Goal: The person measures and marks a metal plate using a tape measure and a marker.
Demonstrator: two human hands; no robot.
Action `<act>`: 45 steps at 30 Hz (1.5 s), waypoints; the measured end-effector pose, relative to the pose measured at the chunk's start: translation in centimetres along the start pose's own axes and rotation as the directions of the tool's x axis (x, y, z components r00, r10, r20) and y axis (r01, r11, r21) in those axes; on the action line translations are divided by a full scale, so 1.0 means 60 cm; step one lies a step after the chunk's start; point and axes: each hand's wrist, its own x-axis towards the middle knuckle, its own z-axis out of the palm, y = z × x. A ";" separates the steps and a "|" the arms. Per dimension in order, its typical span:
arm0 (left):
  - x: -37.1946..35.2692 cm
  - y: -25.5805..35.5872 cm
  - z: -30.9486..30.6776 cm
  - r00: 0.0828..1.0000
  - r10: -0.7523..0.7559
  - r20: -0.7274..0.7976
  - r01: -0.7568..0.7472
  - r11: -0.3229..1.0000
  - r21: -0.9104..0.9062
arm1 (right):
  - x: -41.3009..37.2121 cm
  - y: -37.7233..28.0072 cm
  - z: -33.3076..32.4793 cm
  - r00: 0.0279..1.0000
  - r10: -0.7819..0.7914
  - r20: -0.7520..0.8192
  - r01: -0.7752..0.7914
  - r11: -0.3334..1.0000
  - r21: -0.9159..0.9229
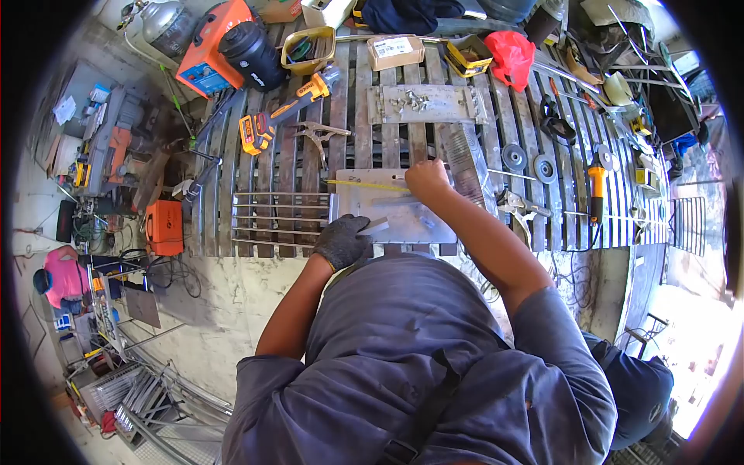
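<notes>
A: What's showing in the head view?

B: Person's leaning over the slatted steel bench (310, 167), working on a flat metal plate (411, 221). It's lying at the near edge, abt mid-bench.

A: Hands?

B: Left hand (341, 240), in a dark glove, is curling its grip round a short bright strip (378, 225) at the plate's near-left corner and seems to be pressing down there. Right hand (426, 180), bare, is bunching into a fist at the plate's far edge, right at the end of a yellow rule (363, 184) that's lying across to the left. Something thin is poking out of that fist, too small to tell what.

A: So which step?

B: I'm reading it as measuring/marking out on the plate, w/ the rule lining up along the far edge. Not cutting yet, I'd say. The yellow grinder (283, 112) is lying well apart, far-left, w/ locking pliers (319, 133) beside it, and an orange-handled grinder (595, 186) is sitting off to the right.

A: Next move needs?

B: Prob. holding the rule steady under the right hand while the left is pinning the plate so it isn't sliding over the slats. The rod grid (279, 221) is lying just left of the plate; touching or not, can't tell.
</notes>
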 end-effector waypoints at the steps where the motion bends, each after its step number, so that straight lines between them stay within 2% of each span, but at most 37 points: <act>1: 0.000 0.000 0.001 1.000 0.000 0.000 0.000 1.000 0.010 | 0.002 0.000 0.002 1.000 0.000 -0.001 0.000 1.000 -0.003; 2: 0.005 -0.006 0.008 0.998 0.051 -0.024 -0.050 0.997 0.052 | 0.000 0.000 0.003 1.000 0.002 -0.001 -0.002 1.000 -0.006; 5: 0.030 -0.027 0.041 0.978 0.200 -0.062 -0.186 0.965 0.185 | -0.030 0.005 -0.018 0.971 -0.013 -0.239 0.028 0.998 0.057; 6: 0.041 -0.025 0.046 0.968 0.246 -0.053 -0.228 0.945 0.237 | -0.048 0.007 -0.037 0.964 0.053 -0.261 0.011 0.971 0.238; 8: 0.053 -0.012 0.050 0.955 0.296 -0.031 -0.267 0.899 0.347 | -0.088 0.011 -0.071 0.941 0.197 -0.274 -0.008 0.825 0.565; 10: 0.063 0.016 0.045 0.954 0.299 -0.007 -0.263 0.848 0.460 | -0.132 0.020 -0.076 0.902 0.294 -0.316 -0.018 0.758 0.652; 11: 0.073 0.026 0.054 0.931 0.365 -0.016 -0.327 0.852 0.409 | -0.154 0.028 -0.072 0.878 0.344 -0.332 -0.020 0.720 0.694; 12: 0.087 0.035 0.062 0.903 0.429 -0.028 -0.391 0.847 0.360 | -0.169 0.038 -0.061 0.844 0.344 -0.412 0.034 0.732 0.681; 13: 0.102 0.044 0.071 0.872 0.487 -0.044 -0.451 0.836 0.312 | -0.186 0.046 -0.051 0.852 0.401 -0.337 -0.009 0.655 0.756; 14: 0.122 0.062 0.075 0.868 0.488 0.090 -0.492 0.825 0.277 | -0.212 0.045 -0.074 0.855 0.450 -0.256 -0.053 0.568 0.821; 15: 0.138 0.070 0.091 0.831 0.551 0.081 -0.545 0.773 0.324 | -0.230 0.045 -0.085 0.855 0.490 -0.171 -0.096 0.473 0.876; 17: 0.164 0.083 0.124 0.736 0.673 0.074 -0.637 0.651 0.413 | -0.246 0.053 -0.056 0.811 0.534 -0.239 -0.070 0.494 0.867; 18: 0.179 0.088 0.135 0.734 0.656 0.179 -0.644 0.587 0.491 | -0.256 0.057 -0.046 0.796 0.547 -0.260 -0.062 0.501 0.863; 19: 0.188 0.088 0.144 0.729 0.660 0.181 -0.646 0.577 0.500 | -0.267 0.061 -0.038 0.778 0.562 -0.282 -0.056 0.508 0.859; 21: 0.207 0.088 0.167 0.714 0.673 0.192 -0.657 0.549 0.517 | -0.299 0.052 -0.060 0.760 0.609 -0.227 -0.008 0.357 0.934; 23: 0.212 0.094 0.166 0.669 0.742 0.049 -0.693 0.597 0.404 | -0.328 0.048 -0.058 0.742 0.657 -0.135 0.042 0.155 0.987; 24: 0.206 0.105 0.152 0.647 0.762 -0.021 -0.713 0.614 0.338 | -0.338 0.044 -0.050 0.696 0.703 -0.145 0.084 0.120 0.989; 25: 0.199 0.117 0.139 0.745 0.662 -0.088 -0.653 0.749 0.113 | -0.349 0.043 -0.049 0.680 0.720 -0.138 0.096 0.099 0.990; 26: 0.180 0.142 0.109 0.838 0.533 -0.114 -0.544 0.830 -0.123 | -0.362 0.040 -0.058 0.665 0.735 -0.130 0.108 0.078 0.991; 27: 0.162 0.164 0.080 0.918 0.385 -0.100 -0.394 0.849 -0.352 | -0.372 0.036 -0.065 0.653 0.747 -0.124 0.121 0.059 0.991; 31: 0.131 0.196 0.014 0.931 0.349 -0.105 -0.361 0.844 -0.397 | -0.373 0.023 -0.062 0.634 0.761 -0.137 0.279 -0.060 0.958; 35: 0.119 0.205 -0.018 0.939 0.336 -0.076 -0.338 0.857 -0.388 | -0.368 0.009 -0.073 0.670 0.727 -0.151 0.311 -0.090 0.946; 40: 0.107 0.206 -0.040 0.931 0.360 -0.065 -0.353 0.838 -0.415 | -0.355 -0.011 -0.078 0.668 0.726 -0.163 0.336 -0.100 0.936; 43: 0.101 0.200 -0.046 0.917 0.391 -0.075 -0.389 0.842 -0.374 | -0.347 -0.024 -0.081 0.694 0.705 -0.146 0.347 -0.151 0.926; 45: 0.098 0.191 -0.049 0.883 0.447 -0.141 -0.467 0.813 -0.347 | -0.336 -0.037 -0.072 0.705 0.700 -0.110 0.354 -0.213 0.911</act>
